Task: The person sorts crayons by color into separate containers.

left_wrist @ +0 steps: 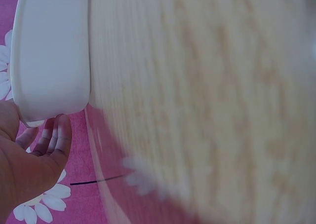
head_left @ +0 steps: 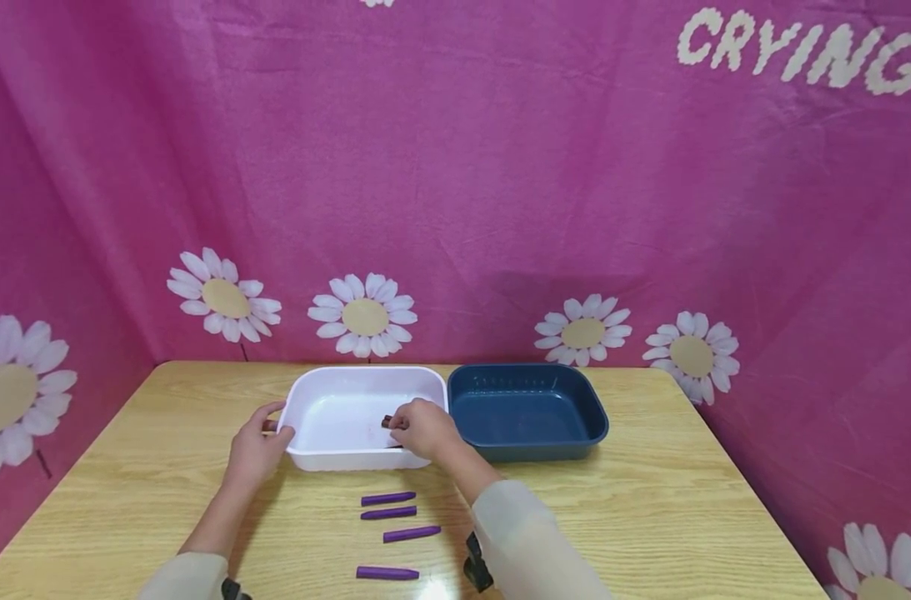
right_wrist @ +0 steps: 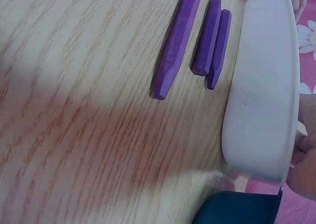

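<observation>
The white tray (head_left: 350, 460) in front of me looks like smooth plastic, glossy inside and duller on its outer wall. The dark blue tray (head_left: 530, 453) looks like plastic too, with a soft sheen. My 4 purple crayons (head_left: 412, 534) look waxy and nearly matt. The counter (head_left: 665, 500) shows streaked wood grain, shiny enough to mirror the pink backdrop (head_left: 455, 167), a matt, creased cloth. My pale sleeves (head_left: 533, 542) are matt fabric.

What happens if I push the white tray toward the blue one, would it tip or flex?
The white tray would probably slide rather than tip, being low and broad. It's likely stiff, since its walls stand up without sagging. It may soon nudge the blue tray, which sits close beside it.
</observation>
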